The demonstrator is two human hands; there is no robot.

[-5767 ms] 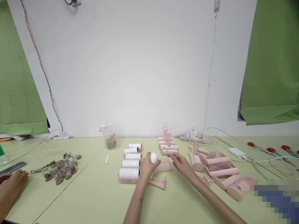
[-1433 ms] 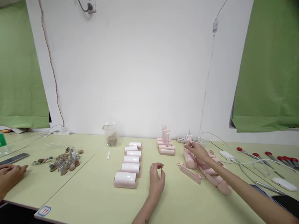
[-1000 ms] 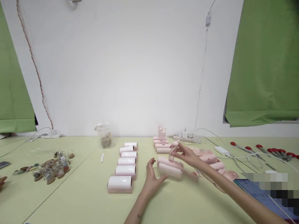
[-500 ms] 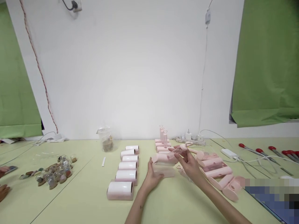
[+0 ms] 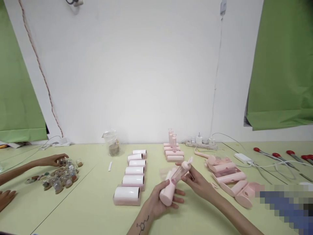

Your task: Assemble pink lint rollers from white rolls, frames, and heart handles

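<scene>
My left hand (image 5: pixel 160 199) is closed round the lower end of a pink lint-roller body (image 5: pixel 168 191), held tilted above the yellow-green table (image 5: pixel 93 209). My right hand (image 5: pixel 197 182) pinches the clear pink handle piece (image 5: pixel 181 169) at the body's upper end. A clear plastic cover (image 5: pixel 164 173) lies on the table just behind them. A row of several white rolls on pink bases (image 5: pixel 133 178) runs to the left of my hands.
A stack of pink parts with upright tubes (image 5: pixel 173 150) stands at the back. More pink roller parts (image 5: pixel 232 179) lie to the right. Power strip (image 5: pixel 201 143), white charger (image 5: pixel 242 158), red-handled tools (image 5: pixel 281 156). Another person's hand (image 5: pixel 52 160) reaches small glass jars (image 5: pixel 61 174) at left.
I have brought the pink roller body nearer and lower, with my left hand now gripping it and my right on the handle piece. The other person's hand has reached the jars.
</scene>
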